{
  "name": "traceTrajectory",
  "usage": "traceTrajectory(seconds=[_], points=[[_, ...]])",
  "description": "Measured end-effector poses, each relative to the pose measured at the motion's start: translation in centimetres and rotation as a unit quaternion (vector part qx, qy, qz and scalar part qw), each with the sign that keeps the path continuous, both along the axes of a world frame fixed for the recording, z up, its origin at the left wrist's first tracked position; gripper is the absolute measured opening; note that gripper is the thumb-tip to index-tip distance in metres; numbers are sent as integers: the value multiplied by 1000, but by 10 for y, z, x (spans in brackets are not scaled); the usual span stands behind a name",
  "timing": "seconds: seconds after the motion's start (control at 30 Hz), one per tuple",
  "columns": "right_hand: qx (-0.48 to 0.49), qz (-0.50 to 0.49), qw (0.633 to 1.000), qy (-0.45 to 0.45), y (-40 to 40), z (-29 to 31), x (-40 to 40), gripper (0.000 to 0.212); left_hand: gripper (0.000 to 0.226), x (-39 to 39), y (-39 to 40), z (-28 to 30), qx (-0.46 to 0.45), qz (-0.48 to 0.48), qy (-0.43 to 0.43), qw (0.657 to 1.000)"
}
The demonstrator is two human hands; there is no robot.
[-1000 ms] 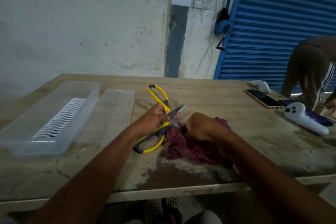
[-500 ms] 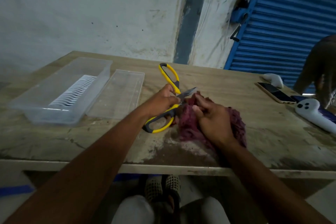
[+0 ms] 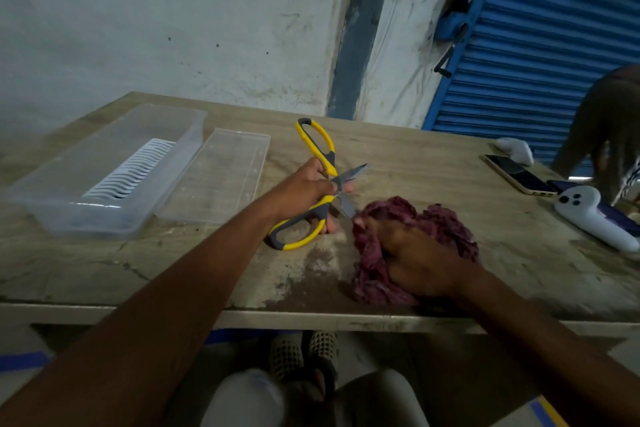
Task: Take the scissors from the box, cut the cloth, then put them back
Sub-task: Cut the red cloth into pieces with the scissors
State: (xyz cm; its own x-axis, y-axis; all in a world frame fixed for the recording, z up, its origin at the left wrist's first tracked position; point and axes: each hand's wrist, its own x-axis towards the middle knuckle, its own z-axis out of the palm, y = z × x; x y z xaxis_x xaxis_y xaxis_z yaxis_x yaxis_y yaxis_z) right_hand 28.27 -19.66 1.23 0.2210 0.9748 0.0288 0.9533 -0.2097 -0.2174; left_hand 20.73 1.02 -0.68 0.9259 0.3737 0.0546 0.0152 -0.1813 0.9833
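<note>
1. The left hand [image 3: 304, 191] grips the yellow-and-grey scissors [image 3: 320, 185] near the pivot, fingers curled round the lower handle; the handles are spread wide and the blades stand apart.
2. One blade points up and away; the tip of the other touches the near-left edge of the cloth [image 3: 412, 246].
3. The right hand [image 3: 415, 253] presses down on the crumpled maroon cloth, fingers bent into its folds, near the front edge of the surface [image 3: 398, 156].
4. The clear plastic box [image 3: 104, 166] sits at the left of the surface, with its flat lid [image 3: 221, 173] just beside it on the right.
5. At the far right lie a phone [image 3: 519, 177] and a white controller [image 3: 592, 215].
</note>
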Motion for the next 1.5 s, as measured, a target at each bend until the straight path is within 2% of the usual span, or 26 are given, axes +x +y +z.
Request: traceTrajectory(seconds=[0.07,0.17,0.27,0.4,0.47,0.57,0.67,0.7,0.73,0.83,0.93,1.07,1.2,1.27,1.33,1.43,1.5], points=[[-10,-16,1000,16,12,-10,-3,65,15,2,-2,2,45,18,10,999],[15,-29,999,-26,36,-20,-3,59,19,6,-3,5,89,55,15,994],[53,-16,997,-48,44,-21,0,59,23,5,0,2,83,65,12,994],[24,9,996,-83,21,-12,-3,64,21,0,1,4,77,45,15,996],[28,9,994,-105,2,-13,-6,61,14,-3,-4,7,29,4,-3,1000],[18,-1,997,-76,-14,-17,-10,54,16,-4,-7,8,-13,-12,-23,1000],[-15,-2,995,-95,12,-16,-11,66,20,3,0,4,74,16,4,997],[-2,-10,995,-100,24,-16,-12,64,16,5,3,2,95,34,15,995],[11,-20,995,-101,32,-17,-13,61,13,6,4,2,103,47,15,993],[16,-31,994,-101,41,-20,-10,59,22,7,6,1,107,59,8,992],[21,-26,995,-97,36,-13,-15,73,23,5,8,0,122,53,8,991],[-16,-43,994,-94,13,-1,-22,58,22,1,4,1,95,38,-3,995],[-102,-82,991,-32,-16,23,-21,47,14,-3,2,2,54,7,-22,998],[-37,-106,994,5,-17,30,-17,38,20,-3,3,2,54,1,-29,998],[72,-84,993,-30,-3,22,-17,45,20,-3,2,2,59,15,-41,997],[71,-21,994,-79,30,-10,-15,71,18,1,-1,0,29,22,-56,998],[79,-27,995,-61,43,-25,-10,69,18,3,1,-2,22,28,-62,997]])
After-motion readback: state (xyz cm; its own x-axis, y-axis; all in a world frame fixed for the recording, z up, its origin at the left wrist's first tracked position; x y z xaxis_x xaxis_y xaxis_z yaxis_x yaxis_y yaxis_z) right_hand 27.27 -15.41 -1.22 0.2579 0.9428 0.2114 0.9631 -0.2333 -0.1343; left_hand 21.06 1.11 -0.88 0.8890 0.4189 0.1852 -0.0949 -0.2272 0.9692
